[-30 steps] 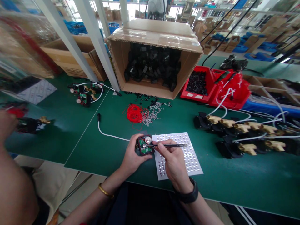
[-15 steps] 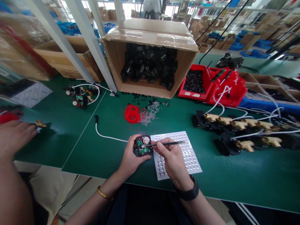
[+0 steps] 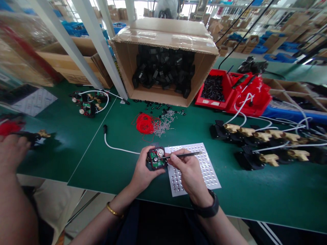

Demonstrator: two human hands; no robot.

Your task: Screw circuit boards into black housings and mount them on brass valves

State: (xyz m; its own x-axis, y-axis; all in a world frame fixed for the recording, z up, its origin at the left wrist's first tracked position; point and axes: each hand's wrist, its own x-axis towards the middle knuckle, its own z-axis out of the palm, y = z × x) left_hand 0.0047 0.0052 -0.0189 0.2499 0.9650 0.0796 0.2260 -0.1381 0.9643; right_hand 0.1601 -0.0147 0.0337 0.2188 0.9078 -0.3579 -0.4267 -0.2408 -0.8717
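Note:
My left hand (image 3: 144, 170) is closed round the edge of a small black housing with a green circuit board (image 3: 155, 163) inside, its open face turned up. A white cable (image 3: 122, 149) runs from the housing's left side to a black plug on the table. Between the thumb and fingers of my right hand (image 3: 187, 170) are dark tweezers (image 3: 182, 155), held almost level. Their tip reaches over the board, close to a small round silver part; whether it touches cannot be made out. Under my right hand lies a white sheet (image 3: 209, 170) with rows of small shiny round pieces.
A bundle of red wires (image 3: 144, 123) and a heap of small pins (image 3: 163, 126) lie ahead. Behind them stands a cardboard box (image 3: 125, 68) of black housings. Brass-fitted units (image 3: 269, 159) and red bins (image 3: 213, 102) are at right. A co-worker's hand (image 3: 12, 149) is at far left.
My two hands, the housing and the tweezers stay almost where they were. At far left, the co-worker's hand has drawn back a little to the left, showing more of a dark brass-ended part.

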